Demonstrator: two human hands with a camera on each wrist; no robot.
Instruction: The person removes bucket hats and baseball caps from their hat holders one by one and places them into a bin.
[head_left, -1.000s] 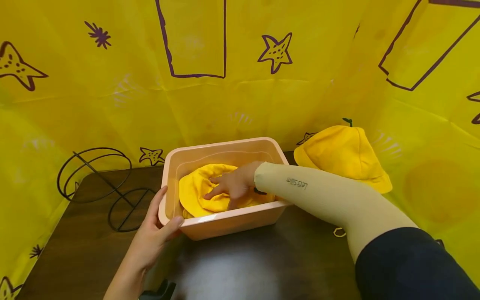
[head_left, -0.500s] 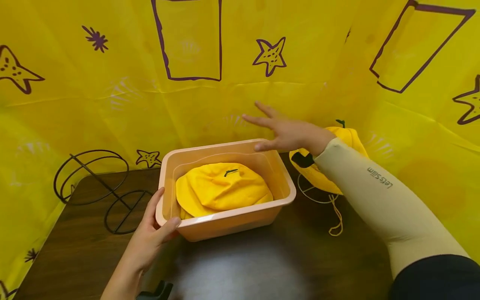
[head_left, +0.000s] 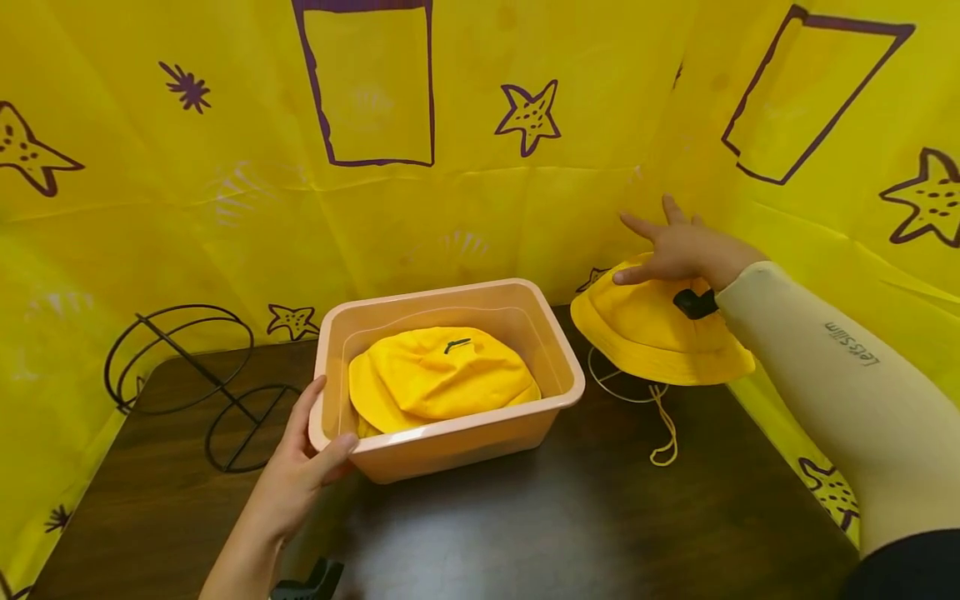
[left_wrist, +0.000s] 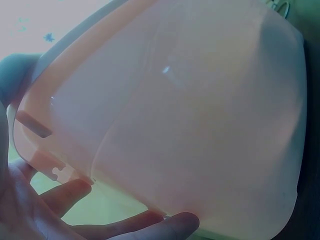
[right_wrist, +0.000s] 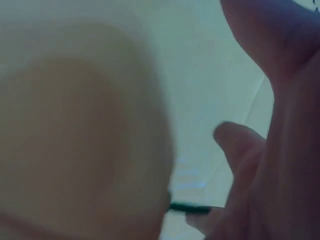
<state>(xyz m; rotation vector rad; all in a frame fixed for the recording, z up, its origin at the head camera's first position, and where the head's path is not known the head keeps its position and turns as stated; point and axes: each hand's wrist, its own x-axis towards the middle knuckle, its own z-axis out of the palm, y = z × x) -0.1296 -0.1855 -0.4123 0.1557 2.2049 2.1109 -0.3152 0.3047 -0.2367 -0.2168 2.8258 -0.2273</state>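
Note:
My left hand (head_left: 306, 454) grips the left end of a pink plastic bin (head_left: 450, 437), its thumb over the rim and its fingers against the outside. In the left wrist view, fingers (left_wrist: 175, 227) lie along the bin's wall (left_wrist: 200, 125). A yellow hat (head_left: 442, 379) with a small green stem lies inside the bin. To the right, my right hand (head_left: 686, 250) hovers at the top of a second yellow hat (head_left: 637, 333), fingers spread and holding nothing. That hat sits on a wire stand (head_left: 618, 387); a yellow cord (head_left: 666, 429) hangs from it. Its stem (right_wrist: 187, 207) shows in the right wrist view.
A black wire stand (head_left: 198, 367) lies on its side at the left of the dark wooden table (head_left: 525, 525). Yellow cloth (head_left: 465, 200) with purple drawings hangs behind and at both sides.
My right hand has come up out of the bin, off the hat in it, and moved right to the second hat. My left hand keeps its grip on the bin.

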